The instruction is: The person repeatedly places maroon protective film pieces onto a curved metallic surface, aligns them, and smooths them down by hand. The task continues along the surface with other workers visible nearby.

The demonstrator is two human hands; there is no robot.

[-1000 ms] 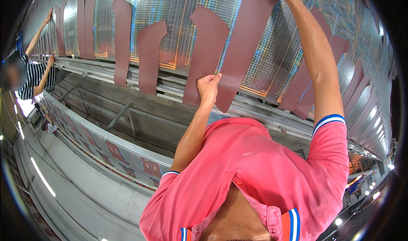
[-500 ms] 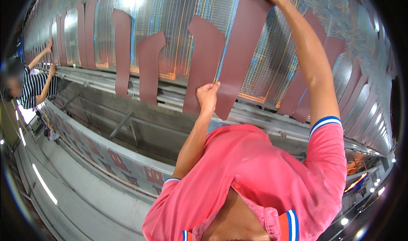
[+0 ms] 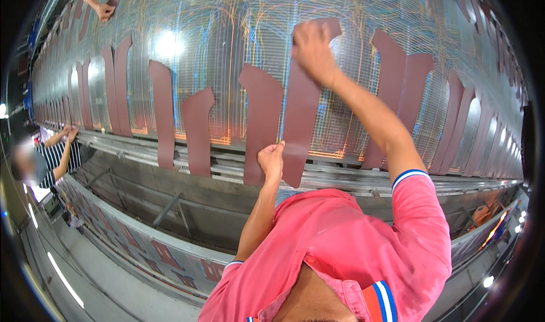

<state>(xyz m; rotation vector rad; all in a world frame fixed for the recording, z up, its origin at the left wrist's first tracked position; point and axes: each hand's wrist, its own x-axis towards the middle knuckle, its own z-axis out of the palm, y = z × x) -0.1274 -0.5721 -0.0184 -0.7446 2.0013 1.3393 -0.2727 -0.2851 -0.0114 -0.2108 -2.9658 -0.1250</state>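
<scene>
Blur softened the right hand [image 3: 314, 51], which partly hid the upper end of a maroon panel [image 3: 301, 115]; its grip's state could not be told. The panel lay on the line-marked table [image 3: 210, 52], lower end across the edge rails [image 3: 340, 173]. At its left edge the left hand [image 3: 271, 161] had its grip together, anything pinched hidden.

Eight nearer maroon pieces [image 3: 263, 126], more beyond
One left hand [image 3: 271, 162], one right hand [image 3: 312, 49]; two hands [image 3: 73, 133] of one co-worker [image 3: 50, 156], one hand [image 3: 105, 11] of another; four pieces central, two next on either side, others too crowded to count.
</scene>
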